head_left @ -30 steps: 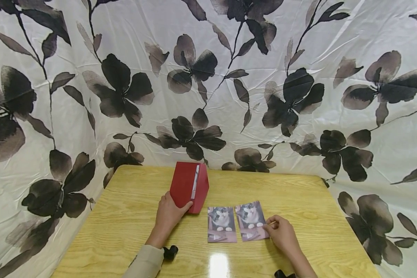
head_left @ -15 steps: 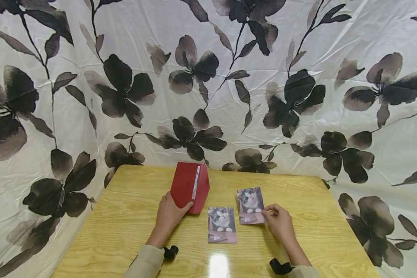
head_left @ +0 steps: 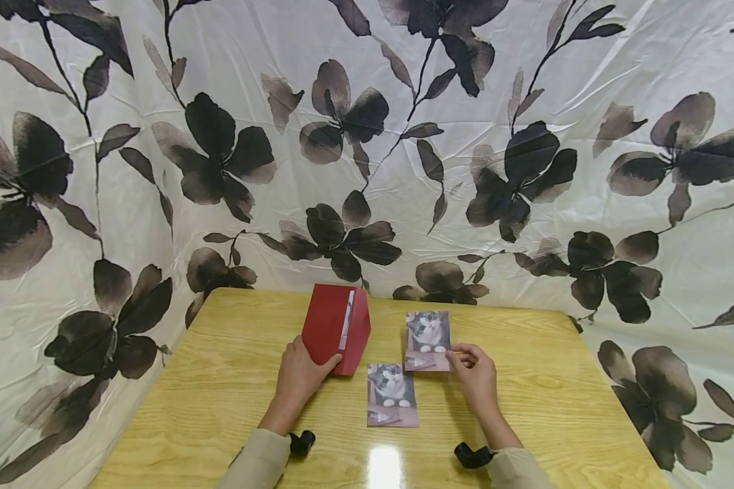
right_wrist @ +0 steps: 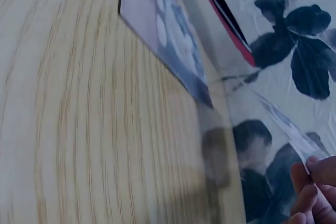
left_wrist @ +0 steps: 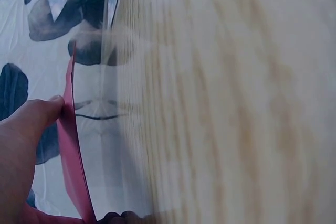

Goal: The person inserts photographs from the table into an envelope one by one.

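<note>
My left hand grips the lower end of a red envelope, thumb on its front and the other fingers at its far side. The envelope's flap is open to the right, and a pale strip shows along its mouth. My right hand pinches a cat photo by its lower right edge, between thumb and fingers. In the right wrist view this photo is seen nearly edge-on. A second cat photo lies flat on the table, just below and left of the held one.
The wooden table has its back edge against a white curtain with dark flowers. Black wrist cameras sit at both cuffs, the left camera near the table's middle and the right camera opposite it.
My right hand has lifted its photo away from beside the other one and carried it up and left toward the envelope. My left hand and the envelope have stayed put.
</note>
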### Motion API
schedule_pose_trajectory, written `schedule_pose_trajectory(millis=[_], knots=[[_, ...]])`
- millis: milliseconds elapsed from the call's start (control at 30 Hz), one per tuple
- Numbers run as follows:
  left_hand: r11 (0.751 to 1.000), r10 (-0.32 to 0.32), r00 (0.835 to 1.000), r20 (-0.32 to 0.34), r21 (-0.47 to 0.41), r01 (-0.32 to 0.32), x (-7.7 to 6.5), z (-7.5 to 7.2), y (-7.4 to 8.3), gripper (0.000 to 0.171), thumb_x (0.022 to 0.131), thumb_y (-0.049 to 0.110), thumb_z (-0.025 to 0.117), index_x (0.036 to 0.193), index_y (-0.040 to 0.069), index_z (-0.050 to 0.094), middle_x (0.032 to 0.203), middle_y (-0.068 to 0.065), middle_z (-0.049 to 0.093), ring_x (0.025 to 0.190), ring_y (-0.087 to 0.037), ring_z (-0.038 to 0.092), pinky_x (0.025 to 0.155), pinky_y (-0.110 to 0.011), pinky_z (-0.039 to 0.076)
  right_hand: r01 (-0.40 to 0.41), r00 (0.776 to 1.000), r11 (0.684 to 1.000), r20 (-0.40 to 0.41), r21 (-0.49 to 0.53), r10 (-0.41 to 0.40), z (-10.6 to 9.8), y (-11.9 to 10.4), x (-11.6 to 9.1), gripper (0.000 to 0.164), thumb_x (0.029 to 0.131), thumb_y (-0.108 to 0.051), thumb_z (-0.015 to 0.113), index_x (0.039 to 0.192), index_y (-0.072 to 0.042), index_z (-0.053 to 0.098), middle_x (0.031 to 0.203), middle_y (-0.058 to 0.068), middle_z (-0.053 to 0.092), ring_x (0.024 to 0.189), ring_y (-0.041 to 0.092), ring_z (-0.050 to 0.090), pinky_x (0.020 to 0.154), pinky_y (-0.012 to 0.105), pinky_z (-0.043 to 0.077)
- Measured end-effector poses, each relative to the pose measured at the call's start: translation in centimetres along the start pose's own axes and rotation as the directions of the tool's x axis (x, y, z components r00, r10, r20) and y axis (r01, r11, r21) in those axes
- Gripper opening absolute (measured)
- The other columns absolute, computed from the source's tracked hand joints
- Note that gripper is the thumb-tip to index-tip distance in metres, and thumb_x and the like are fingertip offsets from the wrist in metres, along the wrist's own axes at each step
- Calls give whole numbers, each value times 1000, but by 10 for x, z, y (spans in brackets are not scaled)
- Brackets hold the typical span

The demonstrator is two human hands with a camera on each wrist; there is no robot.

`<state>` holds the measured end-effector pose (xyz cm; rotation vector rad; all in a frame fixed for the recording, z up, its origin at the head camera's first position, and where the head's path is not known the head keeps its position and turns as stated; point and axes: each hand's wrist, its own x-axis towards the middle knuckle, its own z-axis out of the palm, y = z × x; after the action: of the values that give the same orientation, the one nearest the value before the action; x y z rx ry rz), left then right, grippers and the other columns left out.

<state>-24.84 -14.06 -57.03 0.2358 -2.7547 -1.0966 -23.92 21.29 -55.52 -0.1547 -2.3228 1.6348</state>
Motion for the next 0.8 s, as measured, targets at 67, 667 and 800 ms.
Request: schedule_pose_trajectory(millis=[67,667,800], knots=[[1000,8,1000,-4,0,-8,0,0,0,96,86,49,88,144,-14,44,126,-29,59,113,-42,60,96,-58,55,3,1000,999,1,37,-3,7,0,1,20,96,-8,82,110,3,76,91,16,77,74,5,65,65,17,52],[1000,2,1000,-18,7,-2,0,0,-1,96,85,50,89,142,-14,45,124,-29,59,111,-42,60,94,-58,55,-83,994,983,79,163,71,64,-16,15,23,96,-13,83,110,4,77,82,11,77,72,22,66,57,22,45],[1000,-3,1000,-7,10,3,0,0,0,97,85,50,89,143,-14,44,124,-30,59,111,-42,60,95,-58,55,-103,992,978,86,180,89,76,-21,15,24,96,-13,83,111,4,77,81,9,76,68,12,62,57,22,45]])
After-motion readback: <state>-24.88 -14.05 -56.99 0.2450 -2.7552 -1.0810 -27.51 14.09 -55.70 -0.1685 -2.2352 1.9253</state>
